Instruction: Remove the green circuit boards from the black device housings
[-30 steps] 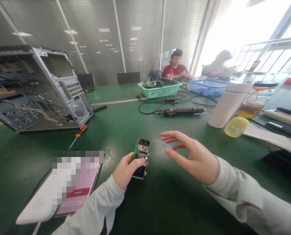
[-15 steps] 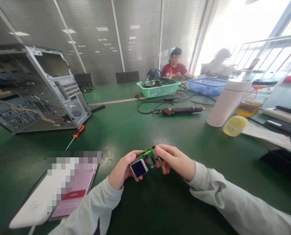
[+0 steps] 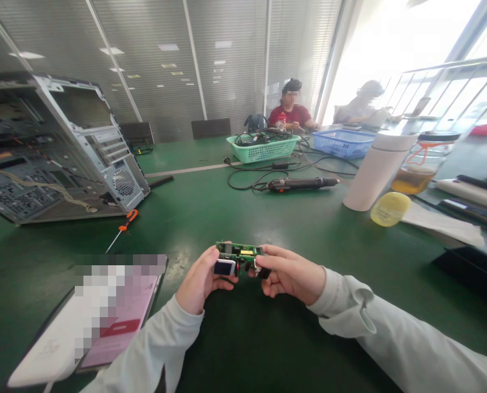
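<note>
while the computer case (image 3: 79, 153) at the far left stands with its side open and its insides bare, the work at this moment is on a smaller piece. near the case, a phone (image 3: 114, 338) with a pink screen and an orange-handled screwdriver (image 3: 121, 229) lie on the green bench (image 3: 178, 218), neither of them in use. next comes the left hand (image 3: 196, 281), its grip pinching the left end of a green circuit board (image 3: 241, 252), thumb over fingers, just beside the small dark display (image 3: 224, 267). the board is held between both hands over the near middle of the bench. the right hand (image 3: 295, 275) has its grip closed about the other end, fingers bent beneath. beyond it, a black power driver (image 3: 304, 184) lies untouched. judging by this, the handling is under way and not finished: the board is picked up, not set down, its display and parts seem in place, and whether any piece is loosened is too small to tell.
</note>
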Demonstrator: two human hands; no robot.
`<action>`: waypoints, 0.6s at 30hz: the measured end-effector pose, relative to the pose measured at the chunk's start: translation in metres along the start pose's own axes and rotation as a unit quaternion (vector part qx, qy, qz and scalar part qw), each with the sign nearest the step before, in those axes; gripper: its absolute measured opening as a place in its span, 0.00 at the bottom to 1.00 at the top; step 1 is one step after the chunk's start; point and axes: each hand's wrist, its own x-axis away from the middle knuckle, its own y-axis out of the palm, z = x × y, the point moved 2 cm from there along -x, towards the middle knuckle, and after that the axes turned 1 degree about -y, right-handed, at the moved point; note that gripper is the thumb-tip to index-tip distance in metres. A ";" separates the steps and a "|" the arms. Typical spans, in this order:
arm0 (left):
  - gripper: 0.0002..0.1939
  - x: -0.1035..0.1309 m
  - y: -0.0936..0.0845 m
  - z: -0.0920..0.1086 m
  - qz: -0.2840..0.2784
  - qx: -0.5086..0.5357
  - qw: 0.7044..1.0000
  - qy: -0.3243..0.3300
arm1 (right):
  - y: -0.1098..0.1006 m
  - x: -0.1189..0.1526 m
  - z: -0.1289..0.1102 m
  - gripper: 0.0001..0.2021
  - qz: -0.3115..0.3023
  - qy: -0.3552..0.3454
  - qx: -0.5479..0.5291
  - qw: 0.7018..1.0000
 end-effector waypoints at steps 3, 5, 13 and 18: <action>0.28 0.001 -0.001 -0.001 -0.004 -0.007 1.000 0.001 | 0.001 -0.001 0.000 0.13 0.042 -0.020 0.049 0.998; 0.32 0.000 -0.001 -0.002 -0.011 -0.013 1.000 -0.008 | 0.001 -0.002 0.000 0.13 0.069 -0.028 0.092 0.993; 0.35 0.005 -0.002 -0.002 -0.042 -0.054 0.997 0.028 | -0.013 -0.007 0.004 0.20 0.056 -0.187 0.303 0.933; 0.29 0.014 0.002 0.004 -0.043 -0.074 0.993 0.083 | -0.014 -0.003 0.003 0.22 0.054 -0.258 0.353 0.898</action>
